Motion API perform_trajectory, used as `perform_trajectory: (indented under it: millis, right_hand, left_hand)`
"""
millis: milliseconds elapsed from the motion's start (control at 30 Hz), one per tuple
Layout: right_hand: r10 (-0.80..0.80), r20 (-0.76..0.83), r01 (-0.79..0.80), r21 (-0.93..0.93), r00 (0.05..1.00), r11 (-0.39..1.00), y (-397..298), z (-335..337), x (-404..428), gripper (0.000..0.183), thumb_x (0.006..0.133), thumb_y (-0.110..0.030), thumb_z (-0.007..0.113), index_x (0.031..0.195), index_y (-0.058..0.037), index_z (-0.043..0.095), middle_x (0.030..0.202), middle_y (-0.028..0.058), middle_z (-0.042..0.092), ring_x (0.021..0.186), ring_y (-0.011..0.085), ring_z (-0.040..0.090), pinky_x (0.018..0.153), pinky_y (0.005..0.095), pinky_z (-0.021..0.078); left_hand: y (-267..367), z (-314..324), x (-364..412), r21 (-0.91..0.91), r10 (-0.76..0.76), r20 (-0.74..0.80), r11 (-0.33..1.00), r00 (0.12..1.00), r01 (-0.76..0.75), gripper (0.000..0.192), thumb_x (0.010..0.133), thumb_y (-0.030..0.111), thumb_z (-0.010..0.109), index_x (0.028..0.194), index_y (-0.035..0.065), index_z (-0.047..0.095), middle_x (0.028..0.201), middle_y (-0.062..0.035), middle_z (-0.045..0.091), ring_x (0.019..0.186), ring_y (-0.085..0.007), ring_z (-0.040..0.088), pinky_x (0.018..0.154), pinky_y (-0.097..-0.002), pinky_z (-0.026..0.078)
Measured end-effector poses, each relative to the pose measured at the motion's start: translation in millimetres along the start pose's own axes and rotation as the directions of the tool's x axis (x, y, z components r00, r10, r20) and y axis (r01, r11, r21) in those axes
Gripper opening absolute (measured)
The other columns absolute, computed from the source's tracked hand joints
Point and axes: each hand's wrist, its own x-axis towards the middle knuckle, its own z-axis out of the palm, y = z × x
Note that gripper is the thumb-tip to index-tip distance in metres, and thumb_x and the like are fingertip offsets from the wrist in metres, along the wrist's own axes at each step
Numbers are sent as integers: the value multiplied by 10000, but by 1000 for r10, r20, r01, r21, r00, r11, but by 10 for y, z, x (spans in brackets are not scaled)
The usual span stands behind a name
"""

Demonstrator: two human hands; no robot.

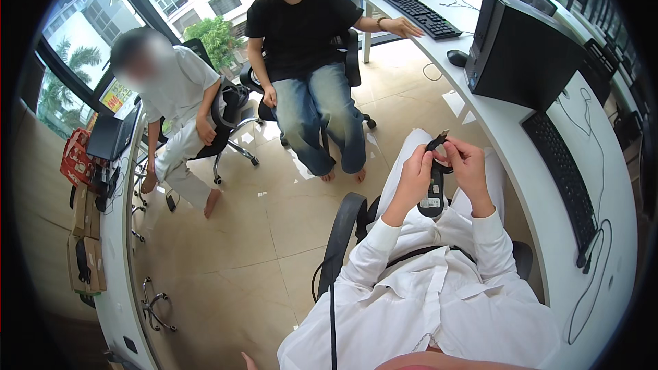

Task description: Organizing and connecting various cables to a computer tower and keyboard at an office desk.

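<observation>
Above my lap, my left hand (415, 177) grips a black USB cable (438, 141) whose metal plug points up and away from me. Close beside it, my right hand (465, 167) pinches the same cable between thumb and fingers. Part of the cable is looped between the two hands, and my fingers hide some of it. Just below the loop, a black computer mouse (432, 199) shows its underside, which bears printed labels. It lies over my white trousers, between my wrists.
At my right, a white desk (611, 174) carries a keyboard (558, 180), a black computer tower (524, 51) and another mouse (456, 57). Two seated people (306, 36) face this way. A second desk (115, 246) on the left holds a laptop (110, 133) and cardboard boxes (87, 262).
</observation>
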Motion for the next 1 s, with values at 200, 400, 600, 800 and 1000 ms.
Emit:
perform_trajectory:
  millis: [200, 400, 600, 800, 1000]
  right_hand:
    - [-15, -10, 15, 46, 1000, 999, -25, -77, -133, 300, 978, -179, 587, 1201, 18, 631, 766, 11, 627, 700, 70, 578, 626, 219, 477]
    - [-84, 39, 85, -12, 996, 996, -140, 33, -266, 380, 960, -64, 549, 1332, 9, 523, 1015, 113, 645, 851, 138, 622, 720, 263, 524]
    - [-42, 60, 47, -89, 997, 995, -109, 20, -301, 451, 947, -49, 566, 1376, 37, 458, 1029, 134, 621, 822, 163, 641, 711, 277, 539]
    - [13, 127, -11, -10, 992, 1000, -17, 65, -286, 623, 913, -124, 645, 1433, 53, 350, 1119, 154, 585, 869, 189, 634, 695, 273, 534]
    - [53, 198, -79, 128, 979, 989, -67, 30, -283, 688, 918, -155, 656, 1462, 42, 284, 1193, 169, 566, 914, 191, 638, 728, 288, 540]
  left_hand:
    - [-4, 93, -9, -39, 96, -5, 995, 995, -96, 202, 1021, 142, 425, 1059, -23, 535, 796, -76, 608, 702, -138, 564, 661, -276, 467]
    - [34, 61, -35, -152, 99, -71, 982, 993, -109, 189, 1041, 168, 405, 1054, 24, 526, 834, 12, 533, 739, -46, 470, 662, -195, 414]
    - [-84, 67, -1, -295, 76, -17, 952, 997, -78, 167, 1036, 176, 433, 979, 48, 524, 853, 17, 523, 781, -58, 470, 714, -201, 412]
    - [28, -66, 11, -472, -75, 33, 878, 997, 82, 189, 1027, 154, 449, 1104, 39, 578, 955, 1, 600, 888, -76, 566, 816, -229, 453]
    - [-18, -127, 79, -614, -103, 39, 782, 994, 105, 234, 1039, 176, 426, 1126, 9, 565, 1122, -106, 648, 1003, -176, 632, 884, -320, 516]
